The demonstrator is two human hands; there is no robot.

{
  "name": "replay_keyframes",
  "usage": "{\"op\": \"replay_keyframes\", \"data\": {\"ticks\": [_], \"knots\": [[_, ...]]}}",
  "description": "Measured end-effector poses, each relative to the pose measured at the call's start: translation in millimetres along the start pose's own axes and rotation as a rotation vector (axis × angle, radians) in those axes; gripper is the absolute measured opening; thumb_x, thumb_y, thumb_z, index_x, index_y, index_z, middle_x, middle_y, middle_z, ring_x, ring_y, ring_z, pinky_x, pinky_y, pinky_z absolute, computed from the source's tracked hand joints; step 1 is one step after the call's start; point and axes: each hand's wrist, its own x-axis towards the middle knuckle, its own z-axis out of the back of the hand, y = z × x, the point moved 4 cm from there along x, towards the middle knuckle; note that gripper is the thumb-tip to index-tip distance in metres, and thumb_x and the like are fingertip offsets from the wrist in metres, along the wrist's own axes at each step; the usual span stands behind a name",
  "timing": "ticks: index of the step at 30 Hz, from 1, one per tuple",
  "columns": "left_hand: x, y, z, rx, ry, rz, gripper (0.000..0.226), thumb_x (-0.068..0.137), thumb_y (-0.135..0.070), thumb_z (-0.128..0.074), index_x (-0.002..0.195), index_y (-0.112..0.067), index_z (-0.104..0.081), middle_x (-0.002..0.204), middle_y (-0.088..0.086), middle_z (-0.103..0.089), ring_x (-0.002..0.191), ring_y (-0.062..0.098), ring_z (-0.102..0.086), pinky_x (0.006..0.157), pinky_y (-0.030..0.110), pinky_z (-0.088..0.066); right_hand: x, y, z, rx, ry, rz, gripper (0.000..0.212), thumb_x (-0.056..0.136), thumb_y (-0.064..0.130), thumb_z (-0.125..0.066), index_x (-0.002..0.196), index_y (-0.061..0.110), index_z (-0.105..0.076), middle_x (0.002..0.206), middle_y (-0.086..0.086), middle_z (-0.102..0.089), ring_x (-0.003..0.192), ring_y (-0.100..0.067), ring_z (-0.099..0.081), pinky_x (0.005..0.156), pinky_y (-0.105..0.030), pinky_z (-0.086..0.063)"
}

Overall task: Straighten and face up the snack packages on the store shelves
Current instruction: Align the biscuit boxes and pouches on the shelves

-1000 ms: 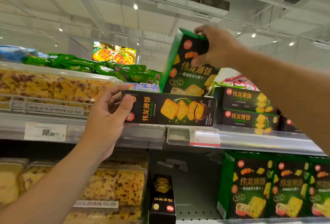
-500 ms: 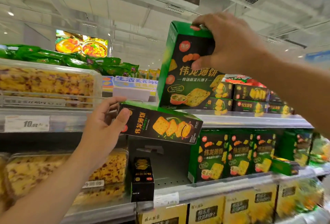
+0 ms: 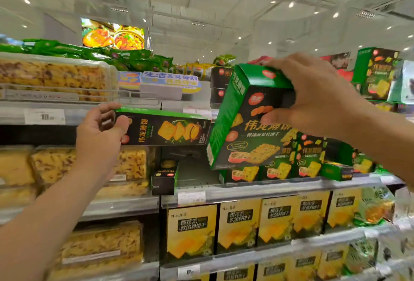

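Note:
My left hand [image 3: 98, 139] grips the left end of a long black-and-green cracker box [image 3: 163, 129], held level in the air in front of the middle shelf. My right hand [image 3: 313, 94] grips the top of a tall green cracker box [image 3: 244, 123], tilted with its bottom leaning left, also off the shelf. Behind and below it, more of the same green boxes [image 3: 280, 169] stand in a row on the middle shelf [image 3: 268, 187]. A small black box [image 3: 164, 177] stands upright at that shelf's left end, beside a gap.
Clear tubs of yellow pastry [image 3: 53, 76] fill the left bays on several shelves. Yellow durian-biscuit boxes [image 3: 237, 224] line the lower shelf. Green bags [image 3: 89, 50] lie on top. More green boxes [image 3: 376, 70] stand top right. Price tags [image 3: 191, 197] run along the shelf rails.
Both hands have carried their boxes down from the top shelf to the level of the middle shelf. The tall box has tilted more. The view has dropped lower.

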Motion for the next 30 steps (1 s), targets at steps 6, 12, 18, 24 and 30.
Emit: {"op": "replay_keyframes", "data": {"ticks": [6, 12, 18, 24, 30], "knots": [[3, -16, -8, -0.051, -0.079, -0.067, 0.030, 0.097, -0.010, -0.058, 0.093, -0.039, -0.062, 0.091, -0.015, -0.065, 0.061, 0.002, -0.059, 0.064, 0.027, -0.058, -14, 8, -69, 0.148, 0.000, 0.014, 0.095, 0.063, 0.042, -0.088, 0.141, 0.010, -0.044, 0.133, -0.011, -0.053, 0.123, -0.031, -0.045, 0.103, -0.047, -0.035], [21, -11, -5, -0.057, -0.074, -0.088, 0.028, 0.096, -0.010, -0.059, 0.095, -0.038, -0.061, 0.088, -0.019, -0.070, 0.082, 0.004, -0.069, 0.078, 0.048, -0.060, 0, 19, -142, 0.148, 0.031, 0.021, 0.092, 0.063, 0.035, -0.089, 0.138, 0.004, -0.047, 0.133, -0.014, -0.054, 0.124, -0.035, -0.045, 0.104, -0.047, -0.034], [53, 4, -10, -0.083, 0.004, -0.096, 0.024, 0.096, -0.014, -0.059, 0.100, -0.038, -0.061, 0.094, -0.017, -0.071, 0.101, 0.015, -0.069, 0.081, 0.049, -0.059, 16, 21, -179, -0.029, 0.080, 0.037, 0.095, 0.063, 0.043, -0.087, 0.142, 0.010, -0.045, 0.134, -0.010, -0.054, 0.122, -0.034, -0.047, 0.102, -0.049, -0.036], [75, 17, -22, -0.119, 0.016, -0.113, 0.025, 0.095, -0.011, -0.058, 0.100, -0.035, -0.061, 0.094, -0.011, -0.068, 0.093, 0.011, -0.069, 0.078, 0.046, -0.060, 20, 38, -197, -0.087, 0.026, 0.077, 0.092, 0.059, 0.045, -0.089, 0.135, 0.008, -0.053, 0.124, -0.011, -0.060, 0.114, -0.037, -0.055, 0.097, -0.050, -0.042], [83, 23, -31, -0.113, 0.022, -0.113, 0.025, 0.096, -0.012, -0.057, 0.100, -0.037, -0.061, 0.095, -0.014, -0.069, 0.095, 0.012, -0.070, 0.069, 0.035, -0.058, 16, 40, -220, -0.054, -0.026, 0.105, 0.090, 0.058, 0.044, -0.089, 0.133, 0.008, -0.054, 0.126, -0.010, -0.061, 0.116, -0.034, -0.056, 0.099, -0.049, -0.042]]}}
